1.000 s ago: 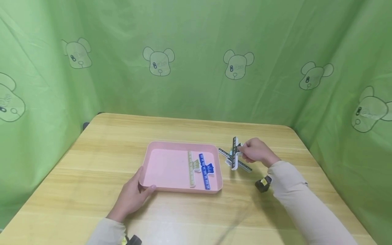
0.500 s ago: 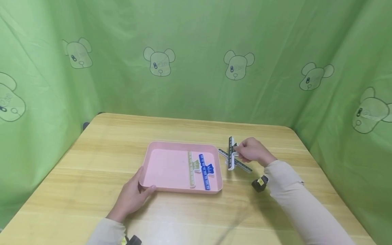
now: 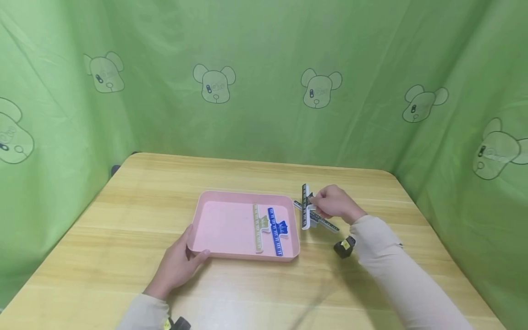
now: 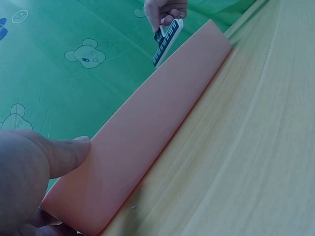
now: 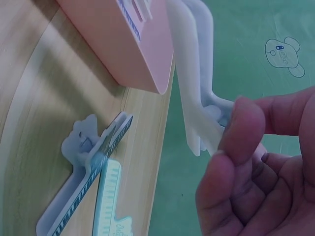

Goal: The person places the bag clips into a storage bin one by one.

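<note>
My right hand [image 3: 335, 202] pinches a black-and-white piano-key clip [image 3: 305, 213] by its small handle. In the head view it is held above the table beside the tray's right wall, its long bar upright. The right wrist view shows the pale back of this clip [image 5: 186, 59] between thumb and fingers. My left hand [image 3: 177, 263] grips the pink tray [image 3: 224, 255] at its near left corner, thumb against the front wall [image 4: 142, 132]. Inside lie an olive-green clip [image 3: 257, 231] and a blue clip [image 3: 276, 234], side by side in the right half.
Below the held clip, another black piano-key clip [image 3: 328, 224] lies slanted on the wooden table [image 3: 247, 293]. Close beside it is a mint-green clip [image 5: 106, 199], seen in the right wrist view. A green curtain [image 3: 264, 128] with bear heads surrounds the table's back and sides.
My right hand has carried the held black clip a little to the left, closer to the tray's right wall. The left hand, the tray and its two clips have stayed put.
</note>
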The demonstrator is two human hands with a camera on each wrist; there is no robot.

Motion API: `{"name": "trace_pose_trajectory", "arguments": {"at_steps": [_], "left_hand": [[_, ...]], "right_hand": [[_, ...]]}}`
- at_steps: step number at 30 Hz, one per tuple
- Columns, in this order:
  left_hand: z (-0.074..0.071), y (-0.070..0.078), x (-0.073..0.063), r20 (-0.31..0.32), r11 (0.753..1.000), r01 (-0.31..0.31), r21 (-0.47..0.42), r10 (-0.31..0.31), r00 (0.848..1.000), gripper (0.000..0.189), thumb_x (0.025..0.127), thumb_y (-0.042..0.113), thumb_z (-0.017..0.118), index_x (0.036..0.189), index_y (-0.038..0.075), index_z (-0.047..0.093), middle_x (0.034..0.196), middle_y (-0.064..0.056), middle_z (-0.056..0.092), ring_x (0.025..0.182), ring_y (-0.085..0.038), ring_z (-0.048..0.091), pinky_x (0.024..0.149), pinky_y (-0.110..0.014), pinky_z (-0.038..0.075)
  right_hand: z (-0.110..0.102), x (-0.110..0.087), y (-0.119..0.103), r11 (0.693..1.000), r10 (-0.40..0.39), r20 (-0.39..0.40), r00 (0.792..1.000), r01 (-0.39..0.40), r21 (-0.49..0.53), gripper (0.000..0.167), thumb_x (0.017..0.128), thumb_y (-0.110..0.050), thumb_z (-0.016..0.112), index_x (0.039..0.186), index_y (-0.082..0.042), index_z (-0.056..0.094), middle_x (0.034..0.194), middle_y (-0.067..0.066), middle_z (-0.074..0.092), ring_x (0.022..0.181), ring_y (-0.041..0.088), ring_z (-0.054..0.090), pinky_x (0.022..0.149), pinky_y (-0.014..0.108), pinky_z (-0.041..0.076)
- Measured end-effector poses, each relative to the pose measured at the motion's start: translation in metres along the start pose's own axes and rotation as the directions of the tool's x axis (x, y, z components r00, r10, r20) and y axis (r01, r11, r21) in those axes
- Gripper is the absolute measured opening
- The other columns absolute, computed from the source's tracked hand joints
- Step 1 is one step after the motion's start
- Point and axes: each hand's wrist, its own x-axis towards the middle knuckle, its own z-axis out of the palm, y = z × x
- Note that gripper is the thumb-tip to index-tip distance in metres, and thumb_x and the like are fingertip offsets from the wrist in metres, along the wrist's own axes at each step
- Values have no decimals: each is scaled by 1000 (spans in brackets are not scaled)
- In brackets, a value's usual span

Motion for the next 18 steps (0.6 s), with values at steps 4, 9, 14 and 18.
{"name": "trace_pose_trajectory", "arguments": {"at_steps": [4, 9, 14, 18], "left_hand": [[0, 0, 0, 3, 1000, 5, 5, -5, 1000, 87, 90, 33, 69, 152, -2, 20, 146, -29, 38, 128, -43, 44, 107, -53, 36], [1, -1, 0, -2, 1000, 1, 7, -1, 1000, 87, 89, 32, 70, 152, -2, 20, 146, -28, 37, 129, -43, 44, 107, -53, 36], [2, -1, 0, -4, 1000, -2, 3, 2, 1000, 87, 89, 31, 71, 153, 0, 20, 146, -28, 38, 129, -43, 44, 107, -53, 36], [1, 0, -1, -3, 1000, -8, 1, 8, 1000, 87, 89, 31, 71, 153, 0, 21, 147, -27, 38, 129, -42, 44, 107, -52, 36]], "right_hand": [[2, 0, -3, 1000, -4, 4, 1000, 5, -13, 26, 97, -19, 56, 85, 4, 62, 72, 7, 62, 61, 15, 56, 63, 29, 56], [4, 0, -5, 1000, -11, 3, 1000, 12, -25, 26, 96, -20, 56, 82, 2, 61, 71, 6, 62, 60, 15, 56, 63, 29, 56], [5, -1, -8, 1000, -17, 2, 1000, 17, -26, 27, 97, -20, 56, 84, 3, 62, 72, 7, 62, 61, 16, 57, 62, 29, 56], [6, -1, -11, 1000, -9, 2, 1000, 9, -18, 26, 97, -18, 56, 86, 5, 63, 74, 8, 62, 62, 16, 58, 62, 28, 56]]}}
